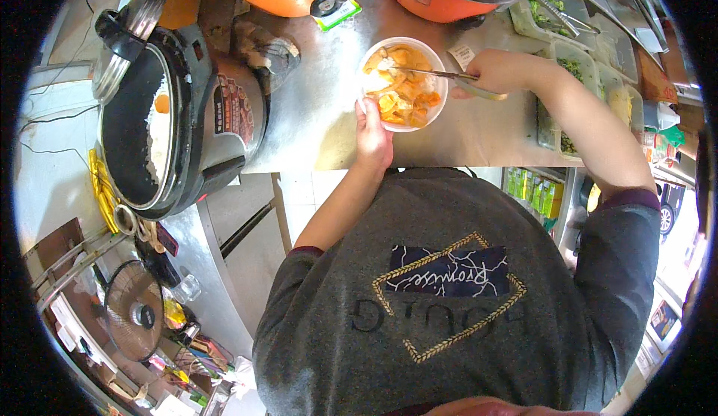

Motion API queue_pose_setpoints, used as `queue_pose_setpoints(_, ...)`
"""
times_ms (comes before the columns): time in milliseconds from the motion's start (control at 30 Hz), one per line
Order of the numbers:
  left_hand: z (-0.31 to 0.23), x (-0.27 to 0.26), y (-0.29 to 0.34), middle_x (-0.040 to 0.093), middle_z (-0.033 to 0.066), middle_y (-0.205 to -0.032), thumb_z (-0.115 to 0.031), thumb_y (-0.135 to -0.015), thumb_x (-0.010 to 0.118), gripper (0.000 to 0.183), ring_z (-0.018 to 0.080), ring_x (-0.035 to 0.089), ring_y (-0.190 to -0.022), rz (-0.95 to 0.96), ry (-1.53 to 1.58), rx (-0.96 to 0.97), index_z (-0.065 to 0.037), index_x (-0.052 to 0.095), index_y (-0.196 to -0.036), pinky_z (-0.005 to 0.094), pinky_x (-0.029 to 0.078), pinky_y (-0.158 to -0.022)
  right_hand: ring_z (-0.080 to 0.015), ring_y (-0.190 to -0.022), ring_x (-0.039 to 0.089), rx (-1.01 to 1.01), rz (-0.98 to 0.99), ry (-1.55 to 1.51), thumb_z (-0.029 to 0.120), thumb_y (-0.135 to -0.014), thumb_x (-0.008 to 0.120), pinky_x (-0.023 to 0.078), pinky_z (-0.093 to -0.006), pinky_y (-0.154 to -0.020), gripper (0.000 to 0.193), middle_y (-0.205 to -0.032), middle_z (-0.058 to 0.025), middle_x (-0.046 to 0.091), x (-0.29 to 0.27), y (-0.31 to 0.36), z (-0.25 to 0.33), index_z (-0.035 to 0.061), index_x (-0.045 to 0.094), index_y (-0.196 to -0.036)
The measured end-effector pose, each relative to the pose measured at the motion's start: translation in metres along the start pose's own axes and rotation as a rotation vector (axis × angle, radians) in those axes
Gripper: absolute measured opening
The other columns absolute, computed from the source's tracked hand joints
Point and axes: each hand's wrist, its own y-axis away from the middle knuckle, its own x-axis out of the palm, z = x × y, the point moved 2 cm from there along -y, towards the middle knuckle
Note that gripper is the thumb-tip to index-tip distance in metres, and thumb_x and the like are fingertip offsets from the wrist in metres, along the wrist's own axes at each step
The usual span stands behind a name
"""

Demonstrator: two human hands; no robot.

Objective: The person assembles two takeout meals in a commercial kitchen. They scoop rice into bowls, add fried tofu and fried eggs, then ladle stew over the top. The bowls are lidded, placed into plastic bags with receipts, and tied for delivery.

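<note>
Left hand (374, 139) clamped on near-left rim of white bowl (445, 100), bowl just ahead of it over steel counter (314, 109); right hand (495, 73), right of bowl, closed round metal tool (430, 72) reaching over the orange-and-white food (410, 104) inside.

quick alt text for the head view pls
A person's left fingers hold a white bowl of orange food while the right fingers hold a metal utensil over it. An open rice cooker stands left; two orange pots sit beyond.
</note>
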Motion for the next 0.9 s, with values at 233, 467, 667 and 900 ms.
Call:
queue_pose_setpoints(233, -0.006, 0.000, -0.006, 0.044, 0.0102, -0.133, -0.032, -0.100, 0.036, 0.038, 0.0229, 0.047, -0.121, -0.046, 0.027, 0.010, -0.012, 0.030, -0.133, 0.0396, 0.041, -0.100, -0.0099, -0.055, 0.050, -0.051, 0.242, -0.500, 0.066, -0.079, 0.056, 0.038, -0.0262, -0.051, 0.060, -0.064, -0.0013, 0.056, 0.030, 0.003, 0.001, 0.0071, 0.062, -0.086)
queue_pose_setpoints(467, -0.004, -0.003, -0.007, 0.041, 0.0103, -0.137, -0.036, -0.100, 0.035, 0.042, 0.0229, 0.045, -0.123, -0.028, -0.028, 0.016, -0.012, 0.030, -0.135, 0.0410, 0.040, -0.102, -0.0088, -0.052, 0.051, -0.033, 0.192, -0.478, 0.076, -0.073, 0.053, 0.037, -0.0256, -0.045, 0.069, -0.063, 0.0005, 0.056, 0.034, -0.008, 0.013, 0.0086, 0.062, -0.080)
queue_pose_setpoints(667, -0.016, -0.009, -0.017, 0.037, 0.0095, -0.141, -0.044, -0.099, 0.032, 0.053, 0.0244, 0.040, -0.128, 0.009, 0.089, -0.063, -0.013, 0.025, -0.141, 0.0418, 0.038, -0.104, -0.0281, -0.073, 0.062, -0.132, -0.148, 0.064, 0.058, -0.078, 0.061, 0.046, -0.0391, -0.065, 0.056, -0.079, -0.0112, 0.064, 0.015, 0.031, 0.017, 0.0027, 0.059, -0.084)
queue_pose_setpoints(900, -0.031, -0.001, -0.018, 0.033, 0.0086, -0.145, -0.059, -0.095, 0.020, 0.068, 0.0261, 0.034, -0.133, -0.015, 0.126, -0.293, -0.012, 0.024, -0.144, 0.0443, 0.031, -0.108, -0.0367, -0.083, 0.062, -0.067, -0.469, 0.081, 0.055, -0.074, 0.065, 0.047, -0.0431, -0.071, 0.054, -0.088, -0.0163, 0.064, 0.016, 0.047, 0.020, 0.0041, 0.059, -0.092)
